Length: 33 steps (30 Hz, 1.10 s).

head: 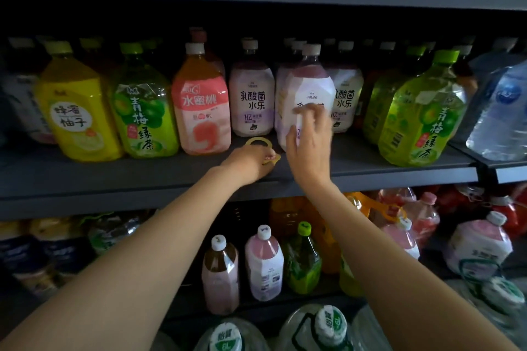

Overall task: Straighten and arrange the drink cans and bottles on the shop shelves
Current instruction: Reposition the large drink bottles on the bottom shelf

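Your right hand [309, 141] spreads its fingers over the front of the pale yoghurt-drink bottle [306, 94], which stands forward of its row on the middle shelf [114, 177]. Your left hand [251, 162] grips a loose yellow carry ring [261, 144] lying just beside it. Turn the label square, then slide the bottle back level with its labelled neighbour [251, 100], base flat.

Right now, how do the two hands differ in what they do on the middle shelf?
The right hand is raised, fingers on the white-and-purple bottle; the left hand lies low on the shelf. The left hand grips a yellow plastic ring; the right hand touches only the bottle. Both reach onto one shelf.
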{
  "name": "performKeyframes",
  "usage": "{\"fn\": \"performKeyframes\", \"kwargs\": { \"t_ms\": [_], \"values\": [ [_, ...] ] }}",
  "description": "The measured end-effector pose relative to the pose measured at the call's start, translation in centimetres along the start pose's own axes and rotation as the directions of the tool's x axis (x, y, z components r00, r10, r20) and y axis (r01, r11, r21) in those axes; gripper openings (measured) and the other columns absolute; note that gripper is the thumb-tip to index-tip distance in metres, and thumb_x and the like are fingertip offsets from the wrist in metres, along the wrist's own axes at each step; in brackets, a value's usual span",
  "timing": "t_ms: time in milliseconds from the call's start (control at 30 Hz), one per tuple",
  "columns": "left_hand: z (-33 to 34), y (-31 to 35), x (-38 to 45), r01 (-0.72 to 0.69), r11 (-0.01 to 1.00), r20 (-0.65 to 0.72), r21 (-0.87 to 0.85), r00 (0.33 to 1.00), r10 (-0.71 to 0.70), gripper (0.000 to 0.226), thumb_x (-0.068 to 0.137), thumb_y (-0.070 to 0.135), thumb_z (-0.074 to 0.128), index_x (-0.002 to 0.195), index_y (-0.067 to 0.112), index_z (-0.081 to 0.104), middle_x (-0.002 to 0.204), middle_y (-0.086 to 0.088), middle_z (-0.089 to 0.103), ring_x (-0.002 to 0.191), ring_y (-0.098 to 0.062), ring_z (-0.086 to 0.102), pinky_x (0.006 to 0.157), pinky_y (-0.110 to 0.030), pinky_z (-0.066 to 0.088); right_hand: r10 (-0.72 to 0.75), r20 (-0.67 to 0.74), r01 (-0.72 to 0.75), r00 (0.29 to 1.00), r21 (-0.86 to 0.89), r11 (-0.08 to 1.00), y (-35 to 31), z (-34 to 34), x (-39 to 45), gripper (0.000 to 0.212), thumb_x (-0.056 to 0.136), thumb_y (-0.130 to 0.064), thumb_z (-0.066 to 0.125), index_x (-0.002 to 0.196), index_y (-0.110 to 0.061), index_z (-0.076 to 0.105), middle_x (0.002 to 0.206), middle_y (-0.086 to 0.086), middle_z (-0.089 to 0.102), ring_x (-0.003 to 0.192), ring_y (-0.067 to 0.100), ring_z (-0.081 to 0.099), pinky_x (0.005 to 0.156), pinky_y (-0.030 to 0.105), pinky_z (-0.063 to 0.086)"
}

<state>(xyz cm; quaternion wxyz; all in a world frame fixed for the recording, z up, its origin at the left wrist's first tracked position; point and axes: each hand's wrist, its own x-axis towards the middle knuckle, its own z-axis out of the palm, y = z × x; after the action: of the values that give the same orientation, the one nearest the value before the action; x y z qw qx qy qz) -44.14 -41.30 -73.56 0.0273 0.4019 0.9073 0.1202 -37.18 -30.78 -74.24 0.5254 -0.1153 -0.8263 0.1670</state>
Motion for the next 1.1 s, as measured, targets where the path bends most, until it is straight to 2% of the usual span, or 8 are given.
{"fn": "performKeyframes", "kwargs": {
  "t_ms": [133,500,700,833,933,1000,1067,1100],
  "values": [
    [-0.3,-0.8,-1.4,-0.055,0.983,-0.029,-0.173,0.998,0.051,0.031,0.088,0.026,0.053,0.118,0.021,0.059,0.117,-0.011,0.062,0.107,-0.031,0.058,0.090,-0.039,0.046,-0.049,0.468,0.016,0.882,0.075,0.997,-1.1,1.0,-1.1,0.030,0.080,0.006,0.044,0.099,-0.003,0.065,0.101,0.017,0.062,0.092,0.036,0.057,0.077,0.041,0.048],
    [1.4,5.6,-2.4,-0.191,0.919,-0.104,-0.344,0.981,0.166,0.011,0.086,0.025,0.054,0.086,0.015,0.060,0.102,-0.014,0.065,0.101,-0.029,0.058,0.072,-0.028,0.039,0.166,0.438,-0.099,0.883,-0.173,0.980,2.5,-4.3,-0.4,0.024,0.091,-0.022,0.045,0.083,-0.010,0.064,0.092,0.016,0.067,0.090,0.038,0.058,0.067,0.037,0.038],
    [2.4,11.6,1.6,-0.177,0.942,0.097,-0.286,0.972,0.213,0.056,0.089,0.018,0.048,0.142,0.007,0.031,0.145,-0.018,0.036,0.132,-0.031,0.036,0.104,-0.033,0.033,0.303,0.390,-0.239,0.870,-0.204,0.949,6.8,-7.3,0.1,0.034,0.100,-0.024,0.035,0.089,0.001,0.055,0.096,0.025,0.062,0.094,0.040,0.056,0.065,0.035,0.028],
    [1.9,11.9,2.3,-0.245,0.946,-0.178,-0.212,0.962,0.209,0.039,0.092,0.009,0.041,0.129,0.000,0.047,0.147,-0.013,0.032,0.134,-0.027,0.034,0.107,-0.033,0.027,0.221,0.430,-0.127,0.875,-0.238,0.963,8.1,-7.7,-0.4,0.031,0.100,-0.019,0.035,0.103,0.000,0.059,0.101,0.021,0.064,0.096,0.038,0.058,0.071,0.040,0.033],
    [1.8,9.7,1.6,-0.291,0.952,-0.353,-0.092,0.904,0.242,0.027,0.090,0.006,0.042,0.110,0.003,0.059,0.128,-0.010,0.049,0.115,-0.026,0.048,0.095,-0.034,0.035,0.281,0.643,0.008,0.712,-0.408,0.913,8.2,-6.6,-0.1,0.039,0.103,-0.028,0.024,0.132,-0.016,0.048,0.129,0.015,0.054,0.118,0.036,0.050,0.093,0.044,0.036],
    [1.8,8.1,0.7,-0.327,0.945,-0.392,0.016,0.867,0.306,0.027,0.086,0.005,0.045,0.108,0.004,0.060,0.122,-0.010,0.052,0.111,-0.027,0.049,0.092,-0.034,0.033,0.382,0.691,-0.001,0.614,-0.483,0.875,8.3,-5.5,0.6,0.042,0.102,-0.032,0.020,0.139,-0.024,0.038,0.145,0.007,0.039,0.136,0.033,0.029,0.108,0.050,0.022],
    [1.7,6.8,-0.3,-0.333,0.942,-0.442,0.051,0.838,0.320,0.027,0.084,0.005,0.047,0.108,0.004,0.061,0.121,-0.010,0.052,0.112,-0.027,0.048,0.093,-0.035,0.031,0.406,0.643,-0.071,0.650,-0.481,0.874,7.8,-4.5,1.0,0.048,0.100,-0.037,0.018,0.134,-0.017,0.044,0.145,0.008,0.038,0.137,0.031,0.026,0.111,0.049,0.019],
    [1.4,6.0,-0.8,-0.318,0.947,-0.483,0.042,0.823,0.298,0.027,0.083,0.004,0.049,0.108,0.004,0.061,0.121,-0.010,0.052,0.113,-0.027,0.048,0.094,-0.037,0.032,0.352,0.567,-0.095,0.745,-0.433,0.897,7.2,-4.0,0.9,0.053,0.097,-0.038,0.017,0.124,-0.008,0.053,0.136,0.014,0.048,0.129,0.033,0.037,0.107,0.047,0.027]
  ]
}}
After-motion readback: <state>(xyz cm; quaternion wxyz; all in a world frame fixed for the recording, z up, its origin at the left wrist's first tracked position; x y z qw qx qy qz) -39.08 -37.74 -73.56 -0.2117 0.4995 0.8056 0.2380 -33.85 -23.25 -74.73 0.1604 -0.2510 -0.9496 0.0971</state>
